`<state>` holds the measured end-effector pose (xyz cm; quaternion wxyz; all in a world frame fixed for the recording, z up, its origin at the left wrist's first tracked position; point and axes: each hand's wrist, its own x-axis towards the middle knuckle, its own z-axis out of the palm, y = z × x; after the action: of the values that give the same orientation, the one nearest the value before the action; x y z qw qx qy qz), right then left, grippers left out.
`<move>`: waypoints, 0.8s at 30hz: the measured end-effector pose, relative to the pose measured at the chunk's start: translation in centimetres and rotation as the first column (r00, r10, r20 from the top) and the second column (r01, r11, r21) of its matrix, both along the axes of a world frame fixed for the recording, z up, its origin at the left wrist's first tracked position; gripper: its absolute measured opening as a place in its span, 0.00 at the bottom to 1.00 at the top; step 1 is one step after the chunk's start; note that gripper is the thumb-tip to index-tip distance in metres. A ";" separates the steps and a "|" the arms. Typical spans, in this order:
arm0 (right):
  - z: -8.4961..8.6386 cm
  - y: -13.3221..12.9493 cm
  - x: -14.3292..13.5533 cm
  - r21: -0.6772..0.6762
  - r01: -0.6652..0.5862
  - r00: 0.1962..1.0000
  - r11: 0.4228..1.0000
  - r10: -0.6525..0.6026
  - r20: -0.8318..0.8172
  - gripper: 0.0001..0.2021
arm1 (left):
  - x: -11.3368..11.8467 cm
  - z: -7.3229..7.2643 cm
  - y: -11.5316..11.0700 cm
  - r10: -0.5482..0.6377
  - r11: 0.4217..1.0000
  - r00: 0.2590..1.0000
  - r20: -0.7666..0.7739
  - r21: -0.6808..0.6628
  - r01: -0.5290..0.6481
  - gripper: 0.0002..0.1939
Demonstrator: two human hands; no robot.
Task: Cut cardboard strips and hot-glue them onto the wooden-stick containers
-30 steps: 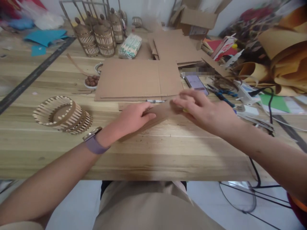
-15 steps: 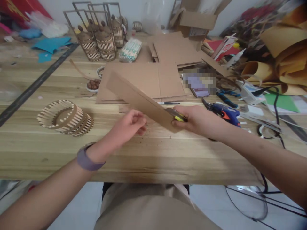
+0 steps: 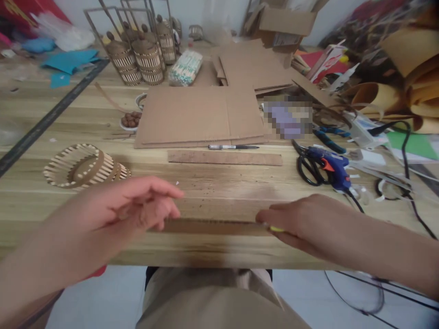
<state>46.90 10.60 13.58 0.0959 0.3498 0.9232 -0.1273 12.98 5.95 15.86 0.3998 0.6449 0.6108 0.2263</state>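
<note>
A narrow cardboard strip point(image 3: 212, 227) spans the space between my hands near the table's front edge, seen nearly edge-on. My right hand point(image 3: 302, 224) is closed around its right end, with a yellow-handled cutter point(image 3: 276, 229) also in the grip, mostly hidden. At the strip's left end is my left hand point(image 3: 140, 210), fingers apart and slightly curled; no hold on the strip can be seen. Another flat cardboard strip point(image 3: 224, 158) lies on the table beyond, beside a pen point(image 3: 233, 147).
A round stick basket point(image 3: 82, 169) lies at the left. Cardboard sheets point(image 3: 192, 114), lidded baskets point(image 3: 147, 61) and a bag of sticks point(image 3: 185, 67) stand behind. Black scissors point(image 3: 310, 170) and a blue glue gun point(image 3: 334, 169) are at the right.
The strip has come down toward the front edge and turned from diagonal to level. My right hand moved down with it; my left hand moved left and down, its fingers opening.
</note>
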 end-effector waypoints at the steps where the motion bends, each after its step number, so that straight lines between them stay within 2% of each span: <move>1: 0.2 1.0 -0.1 -0.104 0.011 1.000 0.995 -0.013 -0.018 0.06 | 0.1 0.2 0.4 0.061 0.995 0.997 -0.037 0.080 -0.058 0.14; 4: 0.4 5.1 -1.4 -0.300 0.067 0.998 0.951 -0.067 0.008 0.05 | 1.4 0.6 1.9 0.180 0.948 0.976 -0.124 0.286 -0.138 0.14; 6: 0.1 7.4 -2.7 -0.395 0.095 0.995 0.914 -0.081 0.052 0.05 | 2.6 0.1 3.1 0.147 0.939 0.975 -0.169 0.333 -0.084 0.15; 8: -0.4 8.6 -4.0 -0.433 0.116 0.991 0.894 -0.077 0.107 0.06 | 3.4 -1.2 4.5 0.070 0.939 0.972 -0.224 0.342 0.011 0.16; 9: -0.6 8.8 -4.5 -0.411 0.104 0.991 0.906 -0.061 0.117 0.07 | 3.6 -2.2 5.2 0.025 0.924 0.965 -0.261 0.375 0.078 0.17; 12: -0.8 8.4 -5.7 -0.210 0.058 0.994 0.976 -0.037 0.105 0.14 | 3.7 -5.7 7.1 -0.074 0.807 0.909 -0.410 0.511 0.296 0.18; 14: -0.6 7.8 -6.2 -0.069 0.085 0.988 0.994 -0.075 0.135 0.17 | 3.7 -7.9 8.0 -0.062 0.768 0.882 -0.468 0.541 0.341 0.19; 17: -0.4 6.8 -6.6 0.035 0.102 0.968 0.994 -0.107 0.226 0.16 | 4.3 -10.0 8.9 -0.027 0.754 0.866 -0.499 0.558 0.346 0.21; 21: -0.9 5.9 -7.0 0.046 0.005 0.950 0.999 -0.019 0.313 0.13 | 5.8 -11.6 9.5 -0.061 0.750 0.840 -0.538 0.531 0.395 0.25; 24: -1.6 5.7 -7.0 0.080 -0.042 0.947 0.996 0.014 0.321 0.12 | 6.5 -12.6 9.7 -0.093 0.778 0.828 -0.554 0.479 0.408 0.28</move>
<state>39.87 16.33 12.02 0.2311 0.3566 0.9048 -0.0277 19.50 15.70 3.23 0.0397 0.8490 0.4994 0.1681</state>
